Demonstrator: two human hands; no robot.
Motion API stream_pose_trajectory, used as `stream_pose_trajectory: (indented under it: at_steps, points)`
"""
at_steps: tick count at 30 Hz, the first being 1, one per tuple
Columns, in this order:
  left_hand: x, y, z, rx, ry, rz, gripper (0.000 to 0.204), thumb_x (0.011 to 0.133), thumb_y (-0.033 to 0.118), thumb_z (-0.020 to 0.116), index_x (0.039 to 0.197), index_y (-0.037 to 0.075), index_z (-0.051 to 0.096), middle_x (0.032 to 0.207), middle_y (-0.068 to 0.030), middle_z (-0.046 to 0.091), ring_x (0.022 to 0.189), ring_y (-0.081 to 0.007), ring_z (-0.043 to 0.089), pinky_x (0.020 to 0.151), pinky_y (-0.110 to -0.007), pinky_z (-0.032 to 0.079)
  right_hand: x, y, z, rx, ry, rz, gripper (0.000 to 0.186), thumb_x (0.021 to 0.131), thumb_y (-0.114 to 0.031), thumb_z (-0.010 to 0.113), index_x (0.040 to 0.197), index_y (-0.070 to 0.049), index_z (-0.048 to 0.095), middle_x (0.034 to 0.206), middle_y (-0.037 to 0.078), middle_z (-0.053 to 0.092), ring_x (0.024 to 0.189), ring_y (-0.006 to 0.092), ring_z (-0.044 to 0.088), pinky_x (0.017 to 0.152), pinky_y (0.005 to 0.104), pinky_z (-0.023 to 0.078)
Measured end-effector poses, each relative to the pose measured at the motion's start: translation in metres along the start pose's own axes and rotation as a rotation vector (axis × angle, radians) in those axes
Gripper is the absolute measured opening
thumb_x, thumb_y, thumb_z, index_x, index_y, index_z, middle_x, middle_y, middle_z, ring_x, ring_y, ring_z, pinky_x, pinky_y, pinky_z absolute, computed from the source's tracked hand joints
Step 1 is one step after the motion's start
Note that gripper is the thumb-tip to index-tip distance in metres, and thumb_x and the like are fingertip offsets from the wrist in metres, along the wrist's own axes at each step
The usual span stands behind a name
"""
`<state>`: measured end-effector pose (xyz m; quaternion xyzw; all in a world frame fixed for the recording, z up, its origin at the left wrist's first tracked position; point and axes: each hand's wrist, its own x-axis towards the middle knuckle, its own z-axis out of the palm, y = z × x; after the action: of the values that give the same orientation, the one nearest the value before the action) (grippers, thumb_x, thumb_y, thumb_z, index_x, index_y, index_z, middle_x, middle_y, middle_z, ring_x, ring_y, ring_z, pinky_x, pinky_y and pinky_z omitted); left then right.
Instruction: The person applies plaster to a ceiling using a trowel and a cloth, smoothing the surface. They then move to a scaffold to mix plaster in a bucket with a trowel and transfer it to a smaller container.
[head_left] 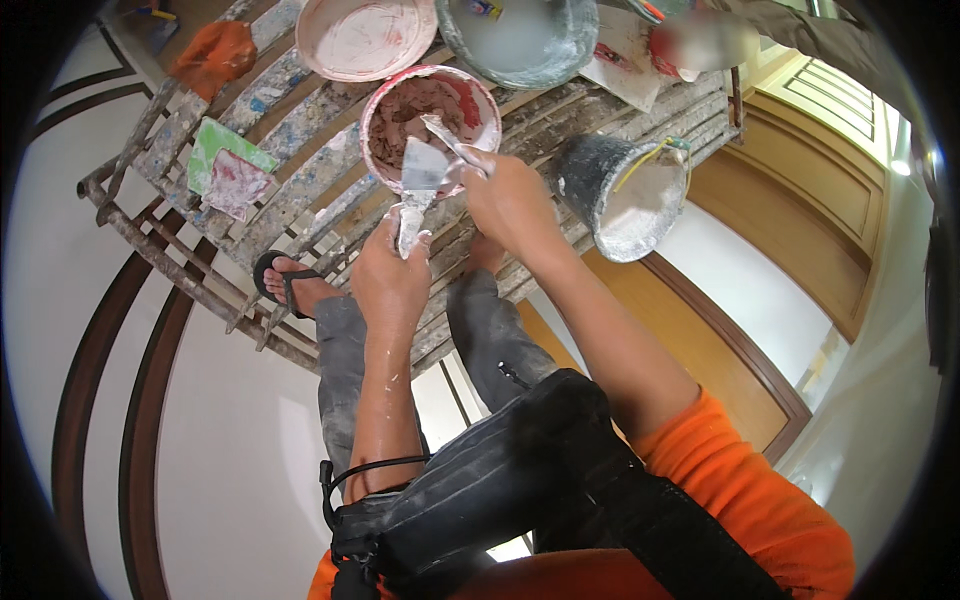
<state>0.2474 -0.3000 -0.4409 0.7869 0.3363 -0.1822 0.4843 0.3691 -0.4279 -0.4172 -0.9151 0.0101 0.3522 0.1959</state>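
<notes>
My left hand [388, 285] is closed round the pale, putty-smeared handle of a putty knife [425, 168]. Its broad metal blade points away from me, over the near rim of a red-and-white bucket [487, 100]. Brownish-pink putty [392, 122] coats the inside of that bucket. From the right, my right hand [512, 205] grips a second, whitened putty knife [447, 138], whose blade reaches over the bucket close to the first one. The fingers of my right hand partly hide its handle. Whether the two blades touch, I cannot tell.
I stand on a paint-stained slatted platform [330, 155] with a metal-pipe edge. A black bucket [580, 180] holding whitish material leans at right. Beyond are a pinkish basin [365, 75] and a grey basin of cloudy water [520, 50]. Green sheet [215, 145] and orange cloth [215, 55] lie left.
</notes>
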Motion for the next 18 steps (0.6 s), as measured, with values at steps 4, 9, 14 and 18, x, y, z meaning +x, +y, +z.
stream_pose_trajectory:
  at_steps: [4, 9, 14, 18]
  points:
    - [0.001, -0.007, 0.005, 0.041, 0.098, 0.025, 0.042, 0.086, 0.020, 0.071, 0.123, 0.000, 0.065, 0.105, -0.0243, 0.070, 0.098, -0.0444, 0.066, 0.085, -0.048, 0.051, -0.085, -0.029, -0.005, 0.013, -0.046, 0.048, 0.032, 0.093, -0.024, 0.055, 0.108, -0.002, 0.073, 0.084, 0.029, 0.068, 0.081, 0.0479, 0.067, 0.076, 0.0541, 0.054]
    - [0.001, -0.010, 0.007, 0.013, 0.165, 0.129, 0.037, 0.086, 0.013, 0.069, 0.120, -0.001, 0.065, 0.104, -0.0233, 0.068, 0.096, -0.0440, 0.065, 0.085, -0.049, 0.050, -0.061, -0.027, 0.004, 0.060, -0.122, -0.025, 0.034, 0.093, -0.021, 0.058, 0.123, -0.010, 0.071, 0.088, 0.029, 0.067, 0.084, 0.0482, 0.066, 0.076, 0.0502, 0.053]
    - [0.001, -0.008, 0.007, 0.027, 0.137, 0.152, 0.035, 0.086, 0.011, 0.069, 0.118, -0.001, 0.065, 0.106, -0.0210, 0.067, 0.097, -0.0427, 0.064, 0.083, -0.048, 0.050, -0.078, -0.038, 0.017, 0.055, -0.080, 0.013, 0.034, 0.095, -0.022, 0.051, 0.115, -0.004, 0.071, 0.086, 0.028, 0.069, 0.085, 0.0475, 0.068, 0.079, 0.0537, 0.053]
    - [-0.011, 0.002, 0.013, -0.047, 0.098, 0.112, 0.033, 0.085, 0.012, 0.070, 0.115, 0.000, 0.066, 0.104, -0.0208, 0.066, 0.096, -0.0429, 0.064, 0.083, -0.047, 0.050, -0.033, -0.009, 0.014, 0.097, -0.049, 0.018, 0.038, 0.094, -0.023, 0.052, 0.125, -0.008, 0.068, 0.091, 0.029, 0.069, 0.089, 0.0486, 0.067, 0.083, 0.0531, 0.053]
